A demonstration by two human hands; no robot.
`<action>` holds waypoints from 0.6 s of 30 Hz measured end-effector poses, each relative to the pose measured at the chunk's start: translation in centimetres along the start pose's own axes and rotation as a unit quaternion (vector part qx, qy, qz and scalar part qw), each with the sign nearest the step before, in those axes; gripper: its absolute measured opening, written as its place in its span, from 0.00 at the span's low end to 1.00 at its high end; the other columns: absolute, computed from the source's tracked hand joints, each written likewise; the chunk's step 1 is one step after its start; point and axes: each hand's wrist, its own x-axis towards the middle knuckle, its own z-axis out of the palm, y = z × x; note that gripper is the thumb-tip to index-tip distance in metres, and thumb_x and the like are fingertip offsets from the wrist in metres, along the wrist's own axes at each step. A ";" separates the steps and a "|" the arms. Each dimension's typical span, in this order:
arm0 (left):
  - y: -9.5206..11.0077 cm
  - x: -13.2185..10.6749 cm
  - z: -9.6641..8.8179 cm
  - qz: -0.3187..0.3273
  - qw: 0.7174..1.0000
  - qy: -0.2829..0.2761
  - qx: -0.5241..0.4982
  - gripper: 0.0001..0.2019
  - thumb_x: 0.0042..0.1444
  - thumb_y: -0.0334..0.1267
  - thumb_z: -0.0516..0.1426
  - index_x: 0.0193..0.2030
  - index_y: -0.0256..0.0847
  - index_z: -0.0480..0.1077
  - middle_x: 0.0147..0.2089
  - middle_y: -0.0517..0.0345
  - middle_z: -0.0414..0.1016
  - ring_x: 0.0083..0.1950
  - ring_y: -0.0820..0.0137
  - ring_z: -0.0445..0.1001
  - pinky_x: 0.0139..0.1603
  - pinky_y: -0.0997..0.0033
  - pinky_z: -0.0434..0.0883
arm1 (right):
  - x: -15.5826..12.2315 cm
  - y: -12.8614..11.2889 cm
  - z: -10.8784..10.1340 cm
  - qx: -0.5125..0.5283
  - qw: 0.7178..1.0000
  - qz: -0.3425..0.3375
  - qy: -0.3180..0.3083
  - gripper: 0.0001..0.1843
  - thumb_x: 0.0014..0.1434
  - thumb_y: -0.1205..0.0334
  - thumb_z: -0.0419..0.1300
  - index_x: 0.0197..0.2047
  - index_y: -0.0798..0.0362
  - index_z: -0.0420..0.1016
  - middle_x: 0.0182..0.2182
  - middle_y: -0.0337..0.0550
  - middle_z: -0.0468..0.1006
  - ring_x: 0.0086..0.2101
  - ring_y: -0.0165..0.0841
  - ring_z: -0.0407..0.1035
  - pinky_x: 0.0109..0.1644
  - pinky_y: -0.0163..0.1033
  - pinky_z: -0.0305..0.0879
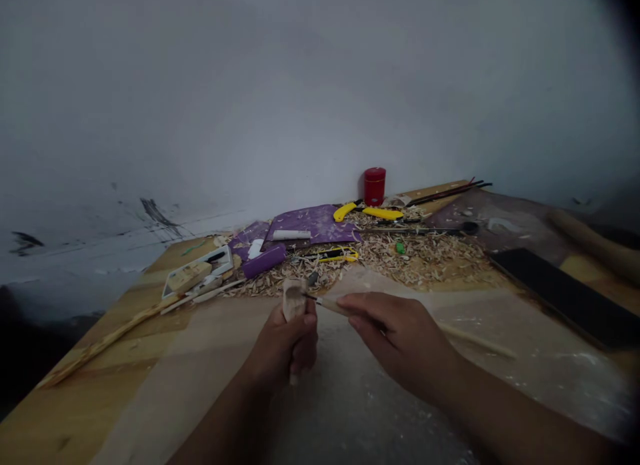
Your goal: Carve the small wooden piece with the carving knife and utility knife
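Left hand: the left hand (283, 348) is seen at lower centre, its fingers (306, 331) clenched around a pale wood block (294, 299).
Right hand: the right hand (395, 338) is seen right of centre, its fingers (360, 316) grasping a carving knife (330, 306).
Held thing: the block is held upright above the table (90, 378), with its lower part hidden by the left hand; the knife's tip is just beside or touching it.
In the way: part of the knife handle is covered by the right hand. Nothing stands between the blade and the block.
Under the hands: one pale sheet (350, 411) is spread on the table; one thin wooden dowel (475, 339) lies on it, right of the right hand.
Upper centre: wood shavings (420, 258) are heaped in a wide drift; one red canister (375, 186) stands against the wall (320, 85).
Counted among the shavings: two purple sheets (313, 225), one purple block (264, 261), one white tube (291, 235), one black-and-yellow utility knife (333, 255), two yellow pieces (345, 211), one dark-handled gouge (420, 231).
Left of frame: one long wooden strip (107, 335) and one white tray (197, 271) are laid on the table.
Right of frame: one black strip (565, 298) is laid flat; thin brushes (450, 193) are seen behind.
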 end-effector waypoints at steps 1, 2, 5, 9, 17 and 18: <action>0.0 -0.1 -0.2 -0.003 1.000 -0.011 0.003 0.07 0.51 0.38 0.55 0.30 0.40 0.59 0.09 0.74 0.52 0.08 0.83 0.46 0.10 0.83 0.54 | 0.0 0.1 -0.2 -0.001 1.000 -0.005 -0.008 0.14 0.57 0.68 0.52 0.46 0.49 0.70 0.36 0.39 0.77 0.35 0.28 0.71 0.39 0.32 0.64; -0.1 -0.1 -0.3 -0.005 1.000 -0.020 0.006 0.07 0.50 0.37 0.55 0.30 0.39 0.59 0.09 0.74 0.52 0.08 0.83 0.47 0.10 0.83 0.54 | 0.0 0.1 -0.3 -0.005 1.000 -0.006 -0.015 0.15 0.57 0.68 0.51 0.46 0.49 0.71 0.34 0.38 0.77 0.33 0.28 0.70 0.37 0.32 0.64; -0.4 -0.2 -0.6 -0.018 0.999 -0.046 0.016 0.07 0.50 0.37 0.56 0.30 0.39 0.60 0.09 0.73 0.53 0.07 0.83 0.48 0.10 0.83 0.55 | 0.1 0.1 -0.8 -0.013 0.999 -0.006 -0.039 0.14 0.57 0.68 0.52 0.46 0.47 0.72 0.28 0.37 0.76 0.28 0.28 0.68 0.33 0.31 0.61; -0.5 -0.3 -0.8 -0.046 0.996 -0.080 0.017 0.07 0.48 0.36 0.57 0.31 0.39 0.61 0.10 0.73 0.55 0.07 0.83 0.49 0.09 0.83 0.55 | 0.2 -0.2 -1.3 -0.005 0.998 -0.016 -0.056 0.13 0.57 0.68 0.52 0.43 0.47 0.73 0.26 0.36 0.74 0.27 0.27 0.66 0.32 0.31 0.59; -0.9 -0.4 1.2 -0.029 0.999 0.013 0.028 0.10 0.50 0.39 0.56 0.25 0.40 0.58 0.08 0.72 0.53 0.07 0.82 0.48 0.08 0.82 0.55 | -0.6 -0.7 -0.2 -0.038 0.999 -0.013 -0.020 0.14 0.57 0.69 0.51 0.45 0.51 0.71 0.24 0.38 0.69 0.25 0.28 0.63 0.29 0.33 0.56; -0.8 -0.4 1.4 -0.028 0.999 0.028 0.025 0.10 0.50 0.40 0.56 0.25 0.40 0.58 0.08 0.72 0.53 0.07 0.82 0.48 0.08 0.82 0.54 | -0.6 -0.7 0.1 -0.042 0.999 -0.011 -0.011 0.14 0.57 0.68 0.50 0.45 0.52 0.71 0.23 0.38 0.69 0.25 0.29 0.63 0.29 0.33 0.56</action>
